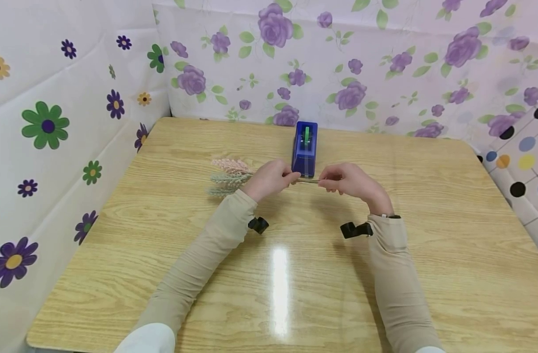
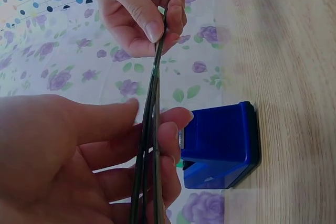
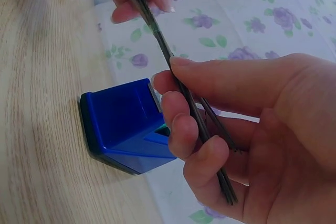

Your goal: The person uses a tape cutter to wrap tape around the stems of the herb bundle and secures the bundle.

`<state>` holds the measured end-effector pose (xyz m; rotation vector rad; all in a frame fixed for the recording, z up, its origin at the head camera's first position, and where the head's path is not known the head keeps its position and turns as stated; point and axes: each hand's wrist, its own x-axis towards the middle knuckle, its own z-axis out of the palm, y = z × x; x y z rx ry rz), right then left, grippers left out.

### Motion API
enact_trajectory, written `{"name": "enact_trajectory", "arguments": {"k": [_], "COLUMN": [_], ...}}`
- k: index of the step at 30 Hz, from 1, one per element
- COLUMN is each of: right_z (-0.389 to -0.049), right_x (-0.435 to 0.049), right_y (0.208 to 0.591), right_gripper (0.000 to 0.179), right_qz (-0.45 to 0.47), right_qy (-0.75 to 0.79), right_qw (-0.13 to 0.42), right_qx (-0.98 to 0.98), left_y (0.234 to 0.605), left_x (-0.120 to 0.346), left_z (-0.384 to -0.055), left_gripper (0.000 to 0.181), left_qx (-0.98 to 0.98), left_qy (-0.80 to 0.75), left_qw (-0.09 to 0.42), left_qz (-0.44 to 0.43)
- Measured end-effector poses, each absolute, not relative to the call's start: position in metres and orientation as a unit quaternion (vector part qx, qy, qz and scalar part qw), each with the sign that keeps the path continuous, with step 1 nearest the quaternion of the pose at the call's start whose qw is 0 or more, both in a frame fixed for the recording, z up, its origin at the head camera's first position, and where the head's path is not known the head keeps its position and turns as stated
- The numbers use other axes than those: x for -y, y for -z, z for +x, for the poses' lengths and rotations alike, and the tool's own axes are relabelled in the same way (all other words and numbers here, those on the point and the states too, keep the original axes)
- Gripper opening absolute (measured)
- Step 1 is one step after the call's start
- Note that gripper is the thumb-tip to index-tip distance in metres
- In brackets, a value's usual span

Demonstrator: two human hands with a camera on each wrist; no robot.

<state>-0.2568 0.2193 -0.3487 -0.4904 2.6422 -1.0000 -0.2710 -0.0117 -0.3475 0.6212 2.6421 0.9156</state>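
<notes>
My left hand holds a small bunch of artificial flower sprays, whose pink and pale green heads point left past the wrist. Dark thin stems run across its curled fingers in the left wrist view. With thumb and fingers, my right hand pinches the same stems nearer their cut ends. One stem splays away from the others there. Between the two hands, a shiny greenish band shows round the stems. Just beyond the hands stands a blue tape dispenser with a green core.
Both hands work above a wood-grain table, toward its far side. Flower-patterned cloth hangs behind the table's back edge, with another patterned sheet along the left. Black camera mounts stick out from the wrists.
</notes>
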Motion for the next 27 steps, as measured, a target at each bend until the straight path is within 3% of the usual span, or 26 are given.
{"name": "enact_trajectory", "arguments": {"k": [17,27], "right_z": [-0.2600,-0.2624], "right_x": [-0.2201,-0.2200], "right_y": [0.3558,0.3566], "right_gripper": [0.030,0.026], "right_qz": [-0.194,-0.189], "right_qy": [0.350,0.314], "right_qw": [0.172,0.143], "right_qx": [-0.900,-0.919], "left_y": [0.3522,0.3535], "left_x": [0.0086,0.0051], "left_z": [-0.2710,-0.2693], "left_gripper": [0.024,0.020], "left_qx": [-0.935,-0.938], "left_qy": [-0.271,-0.268], "left_qw": [0.113,0.099], "left_qz": [0.197,0.197]}}
